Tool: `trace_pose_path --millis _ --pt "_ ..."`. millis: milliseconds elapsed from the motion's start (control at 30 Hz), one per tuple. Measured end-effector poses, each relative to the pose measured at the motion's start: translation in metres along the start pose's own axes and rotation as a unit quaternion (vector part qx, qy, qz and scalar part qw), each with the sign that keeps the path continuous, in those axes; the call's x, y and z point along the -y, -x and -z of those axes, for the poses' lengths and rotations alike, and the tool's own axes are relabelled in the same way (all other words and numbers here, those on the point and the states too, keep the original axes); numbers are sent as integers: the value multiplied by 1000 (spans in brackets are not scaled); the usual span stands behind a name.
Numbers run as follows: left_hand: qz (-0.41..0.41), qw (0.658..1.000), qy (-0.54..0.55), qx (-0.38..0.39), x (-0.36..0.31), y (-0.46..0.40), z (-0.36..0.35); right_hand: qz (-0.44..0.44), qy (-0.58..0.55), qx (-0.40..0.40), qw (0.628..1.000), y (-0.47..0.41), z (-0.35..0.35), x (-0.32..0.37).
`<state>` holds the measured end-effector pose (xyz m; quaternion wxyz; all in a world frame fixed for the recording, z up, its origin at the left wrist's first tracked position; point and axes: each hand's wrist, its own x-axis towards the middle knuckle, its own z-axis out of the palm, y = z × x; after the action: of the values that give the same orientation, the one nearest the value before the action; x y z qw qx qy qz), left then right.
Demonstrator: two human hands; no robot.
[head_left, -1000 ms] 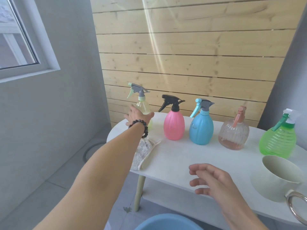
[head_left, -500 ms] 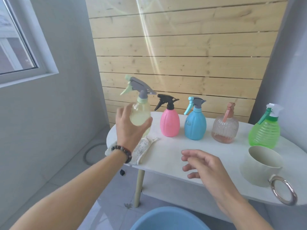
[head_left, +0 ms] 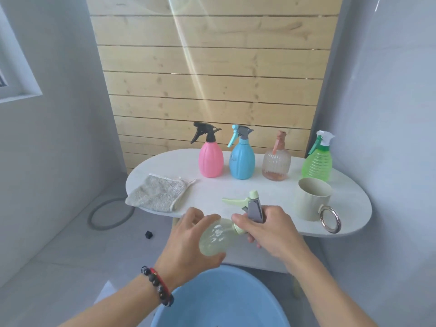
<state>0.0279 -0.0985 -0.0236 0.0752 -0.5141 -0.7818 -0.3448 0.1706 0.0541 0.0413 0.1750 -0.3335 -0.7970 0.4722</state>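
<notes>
Over the basin, the left hand grips the tilted bottle by its body and the right hand clasps its sprayer, not yet off, so unscrewing seems barely begun, while the cloth, mug and row of bottles on the table beyond block nothing.

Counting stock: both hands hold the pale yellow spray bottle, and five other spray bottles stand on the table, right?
The head view shows four, not five: pink bottle, blue bottle, clear bottle and green bottle stand on the table. Left hand and right hand hold the pale yellow spray bottle.
</notes>
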Motion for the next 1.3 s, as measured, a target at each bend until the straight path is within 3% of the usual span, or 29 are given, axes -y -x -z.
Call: trace_pose_path --millis 167,433,700,933,1100,1233,1300 --pt "-11 999 1 44 3 9 -7 2 25 72 997 5 3 -17" --pt "-15 997 -4 72 7 5 -1 29 -19 89 995 2 -5 -37" --pt "-18 997 -14 78 11 1 6 106 -8 100 989 -3 -5 -40" --pt "1 992 31 123 18 2 9 177 31 166 970 -5 3 -35" --pt "8 991 37 125 15 0 7 164 99 104 976 -8 2 -36" --pt "15 992 39 119 16 -3 7 177 52 162 969 -6 5 -40" --pt "17 992 37 123 16 -4 7 165 75 137 974 -7 5 -40"
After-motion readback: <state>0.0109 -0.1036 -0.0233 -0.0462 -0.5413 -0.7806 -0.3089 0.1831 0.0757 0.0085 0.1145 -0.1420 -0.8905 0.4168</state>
